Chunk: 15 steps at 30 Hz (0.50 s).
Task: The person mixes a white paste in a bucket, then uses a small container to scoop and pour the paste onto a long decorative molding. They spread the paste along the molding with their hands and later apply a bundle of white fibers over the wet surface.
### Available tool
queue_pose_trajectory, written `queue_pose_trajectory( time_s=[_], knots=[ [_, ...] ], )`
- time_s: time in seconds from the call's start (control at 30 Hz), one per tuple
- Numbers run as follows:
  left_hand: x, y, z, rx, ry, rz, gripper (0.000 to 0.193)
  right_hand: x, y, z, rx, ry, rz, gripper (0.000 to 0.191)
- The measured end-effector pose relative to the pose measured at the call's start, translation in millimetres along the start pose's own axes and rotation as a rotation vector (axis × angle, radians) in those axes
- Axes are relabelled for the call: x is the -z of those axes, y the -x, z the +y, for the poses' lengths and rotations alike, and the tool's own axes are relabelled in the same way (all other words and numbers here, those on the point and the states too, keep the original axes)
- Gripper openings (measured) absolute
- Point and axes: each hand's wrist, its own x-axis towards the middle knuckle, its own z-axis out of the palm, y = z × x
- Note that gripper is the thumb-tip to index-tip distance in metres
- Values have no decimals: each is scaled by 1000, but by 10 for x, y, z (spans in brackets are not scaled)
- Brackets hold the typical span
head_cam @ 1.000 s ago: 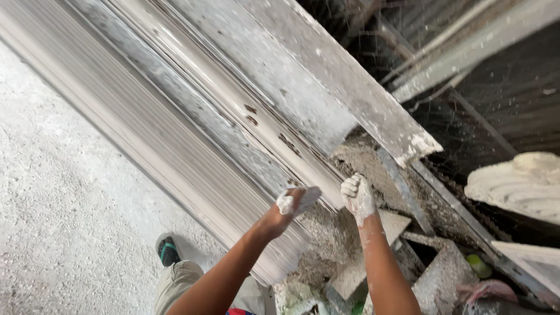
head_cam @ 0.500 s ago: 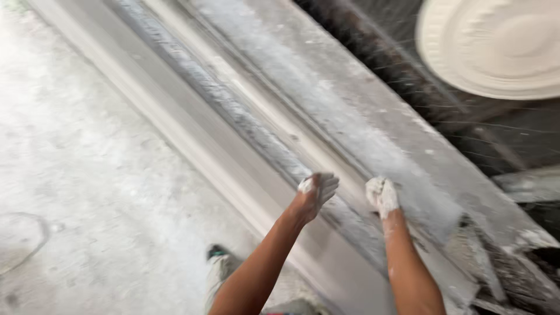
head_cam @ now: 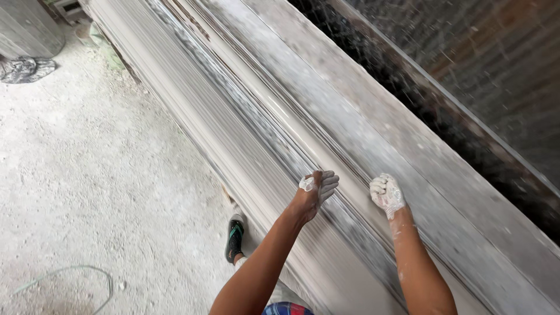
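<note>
The left hand [head_cam: 315, 189] and right hand [head_cam: 387, 195], both curled shut, press on the long plaster moulding [head_cam: 280, 140], which seems heavy, stiff, brittle, best supported underneath.

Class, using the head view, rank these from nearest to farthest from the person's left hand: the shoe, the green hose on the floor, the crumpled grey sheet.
Measured from the left hand:
1. Shoe, just below-left.
2. Green hose, lower left floor.
3. Crumpled grey sheet, top left corner.
</note>
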Motion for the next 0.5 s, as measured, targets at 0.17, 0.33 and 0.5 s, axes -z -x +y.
queue_pose_trajectory(
  time_s=[0.17,0.33,0.5],
  knots=[
    [812,-786,1340,-28,-107,16,60,-953,-1571,389,-24,236,-16,39],
    [1567,-1281,2469,-137,-71,25,63,-1840,-3043,814,-113,256,-84,41],
    [2357,-1802,3543,-190,13,15,66,-2637,-4422,1361,98,578,-35,44]
  ],
)
